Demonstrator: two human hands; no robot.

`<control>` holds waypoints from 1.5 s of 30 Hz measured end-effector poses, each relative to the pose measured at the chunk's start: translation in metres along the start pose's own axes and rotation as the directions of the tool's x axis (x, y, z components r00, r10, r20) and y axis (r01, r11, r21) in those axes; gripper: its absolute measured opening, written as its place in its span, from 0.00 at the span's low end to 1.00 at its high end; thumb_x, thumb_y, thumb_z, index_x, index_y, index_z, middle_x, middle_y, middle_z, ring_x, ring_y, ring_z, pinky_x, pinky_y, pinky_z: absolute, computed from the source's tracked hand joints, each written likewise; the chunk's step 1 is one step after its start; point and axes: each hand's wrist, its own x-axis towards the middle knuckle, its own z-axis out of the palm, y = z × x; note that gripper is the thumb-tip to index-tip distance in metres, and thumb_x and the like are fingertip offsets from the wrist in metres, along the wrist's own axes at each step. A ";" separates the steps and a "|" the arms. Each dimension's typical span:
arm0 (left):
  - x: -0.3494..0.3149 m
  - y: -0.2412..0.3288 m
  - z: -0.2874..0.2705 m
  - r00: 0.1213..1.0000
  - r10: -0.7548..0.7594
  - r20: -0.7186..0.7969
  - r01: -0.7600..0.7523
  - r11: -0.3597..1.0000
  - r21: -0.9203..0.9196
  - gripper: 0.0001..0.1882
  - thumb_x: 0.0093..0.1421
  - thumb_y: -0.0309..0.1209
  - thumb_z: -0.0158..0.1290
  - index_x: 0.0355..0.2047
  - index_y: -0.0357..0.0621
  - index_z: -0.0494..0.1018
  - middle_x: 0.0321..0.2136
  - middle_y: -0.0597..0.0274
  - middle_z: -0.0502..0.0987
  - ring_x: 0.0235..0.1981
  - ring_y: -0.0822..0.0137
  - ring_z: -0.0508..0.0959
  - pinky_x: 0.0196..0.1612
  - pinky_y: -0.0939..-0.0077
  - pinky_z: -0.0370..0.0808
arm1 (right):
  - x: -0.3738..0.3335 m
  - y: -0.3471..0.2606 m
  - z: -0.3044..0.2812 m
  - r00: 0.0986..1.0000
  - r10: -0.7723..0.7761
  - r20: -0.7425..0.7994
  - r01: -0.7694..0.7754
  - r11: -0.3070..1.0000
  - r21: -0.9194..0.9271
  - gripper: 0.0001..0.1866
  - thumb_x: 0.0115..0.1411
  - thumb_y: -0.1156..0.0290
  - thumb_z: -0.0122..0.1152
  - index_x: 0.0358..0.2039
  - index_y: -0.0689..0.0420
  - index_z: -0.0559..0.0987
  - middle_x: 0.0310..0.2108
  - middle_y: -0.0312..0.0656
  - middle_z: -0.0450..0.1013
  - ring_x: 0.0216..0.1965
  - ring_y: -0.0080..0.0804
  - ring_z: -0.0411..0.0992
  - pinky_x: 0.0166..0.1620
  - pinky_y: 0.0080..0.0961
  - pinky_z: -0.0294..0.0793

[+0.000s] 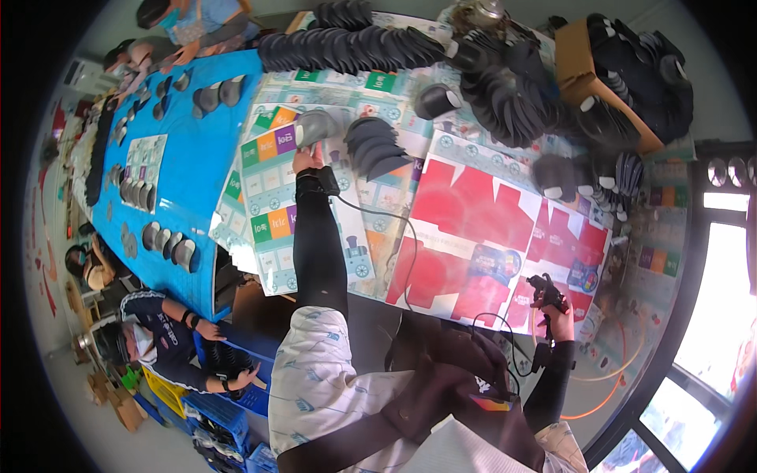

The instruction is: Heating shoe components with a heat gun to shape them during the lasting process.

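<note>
My left hand [308,160] reaches forward over the table, its fingers closed on the near edge of a grey curved shoe piece [318,126]. Right beside that piece lies a fanned row of dark curved shoe pieces [374,148]. At the right, my right hand [560,322] is wrapped round a black spray gun [546,292], above the near edge of a red and white printed sheet [465,206]. An orange hose [603,411] runs near my right forearm. Under my left arm is a printed sheet with coloured squares [272,189].
Long stacked rows of dark pieces [351,49] line the far edge. A cardboard box [574,49] with more pieces stands far right. On the left, a blue table [185,138] holds scattered pieces. A seated person [162,339] works beside blue crates [217,414]; others sit farther off.
</note>
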 end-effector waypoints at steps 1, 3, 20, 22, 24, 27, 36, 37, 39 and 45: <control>-0.014 -0.012 0.032 0.998 -0.071 0.000 0.071 0.997 -0.005 0.21 0.72 0.23 0.38 0.64 0.33 0.58 0.58 0.46 0.68 0.60 0.49 0.72 0.56 0.48 0.81 | -0.007 0.001 -0.005 0.999 0.015 -0.039 -0.014 1.000 0.019 0.21 0.52 0.79 0.54 0.48 0.63 0.80 0.35 0.41 0.81 0.37 0.29 0.81 0.23 0.21 0.78; -0.034 0.018 0.032 0.993 -0.070 -0.097 0.068 0.997 -0.021 0.21 0.71 0.22 0.38 0.64 0.32 0.58 0.58 0.46 0.67 0.60 0.49 0.72 0.56 0.45 0.81 | -0.007 -0.004 -0.002 1.000 0.004 -0.015 -0.004 0.999 0.043 0.21 0.52 0.79 0.54 0.48 0.63 0.80 0.35 0.41 0.81 0.38 0.29 0.81 0.23 0.21 0.78; -0.155 0.046 0.203 0.661 0.070 0.747 -0.747 -0.021 0.664 0.13 0.58 0.39 0.65 0.37 0.43 0.80 0.35 0.52 0.83 0.34 0.51 0.83 0.37 0.61 0.77 | -0.025 0.025 -0.028 0.996 -0.088 -0.011 0.088 0.974 0.210 0.22 0.52 0.82 0.55 0.49 0.67 0.77 0.41 0.43 0.80 0.44 0.35 0.79 0.51 0.29 0.75; -0.248 0.055 0.225 0.678 -0.009 0.735 -0.735 0.015 0.678 0.10 0.58 0.34 0.64 0.35 0.43 0.79 0.31 0.54 0.82 0.32 0.52 0.82 0.33 0.63 0.77 | -0.023 0.035 -0.040 0.998 -0.063 -0.014 0.065 0.989 0.132 0.20 0.58 0.79 0.58 0.52 0.67 0.77 0.46 0.43 0.79 0.45 0.30 0.78 0.49 0.26 0.75; -0.326 0.040 0.215 0.606 -0.103 0.789 -0.795 -0.107 0.597 0.09 0.58 0.34 0.63 0.32 0.44 0.76 0.28 0.52 0.79 0.29 0.49 0.80 0.32 0.58 0.76 | -0.017 0.037 -0.038 0.993 -0.097 -0.069 0.107 0.978 0.177 0.18 0.56 0.77 0.60 0.48 0.60 0.80 0.38 0.37 0.81 0.34 0.22 0.77 0.26 0.21 0.74; -0.427 -0.040 0.146 0.555 -0.210 0.805 -0.832 -0.168 0.529 0.10 0.57 0.33 0.59 0.38 0.46 0.74 0.33 0.53 0.77 0.34 0.48 0.79 0.34 0.53 0.77 | 0.000 0.045 -0.040 0.993 -0.113 0.021 0.109 0.985 0.136 0.18 0.54 0.75 0.61 0.48 0.61 0.80 0.36 0.38 0.82 0.33 0.24 0.78 0.24 0.20 0.76; -0.534 -0.112 0.107 0.681 -0.282 0.675 -0.725 -0.137 0.675 0.24 0.53 0.37 0.66 0.46 0.39 0.72 0.44 0.48 0.74 0.48 0.46 0.75 0.51 0.53 0.73 | -0.009 0.030 -0.043 0.998 0.001 0.069 -0.003 1.000 0.030 0.21 0.55 0.74 0.62 0.51 0.60 0.79 0.35 0.36 0.82 0.30 0.22 0.77 0.26 0.24 0.76; -0.526 -0.109 0.116 0.703 -0.188 0.685 -0.710 -0.228 0.666 0.29 0.52 0.39 0.68 0.51 0.41 0.72 0.47 0.49 0.73 0.51 0.45 0.72 0.55 0.55 0.71 | -0.009 0.035 -0.049 0.998 -0.013 0.069 0.012 1.000 0.017 0.21 0.55 0.74 0.63 0.51 0.60 0.79 0.34 0.36 0.82 0.29 0.21 0.77 0.27 0.23 0.76; -0.492 -0.104 0.097 0.753 -0.241 0.612 -0.658 -0.313 0.685 0.30 0.51 0.39 0.69 0.52 0.40 0.72 0.43 0.47 0.77 0.47 0.44 0.77 0.50 0.54 0.74 | -0.015 0.036 -0.045 0.996 -0.017 0.092 0.016 1.000 0.011 0.20 0.56 0.73 0.63 0.51 0.59 0.80 0.33 0.37 0.82 0.29 0.20 0.77 0.27 0.23 0.76; -0.490 -0.124 0.116 0.733 -0.556 0.392 -0.627 -0.327 0.707 0.22 0.52 0.33 0.62 0.46 0.39 0.73 0.39 0.46 0.80 0.42 0.44 0.80 0.44 0.53 0.77 | -0.023 0.058 -0.069 0.994 -0.076 0.078 0.072 0.996 0.045 0.21 0.55 0.72 0.65 0.50 0.60 0.80 0.30 0.36 0.80 0.27 0.20 0.74 0.29 0.25 0.73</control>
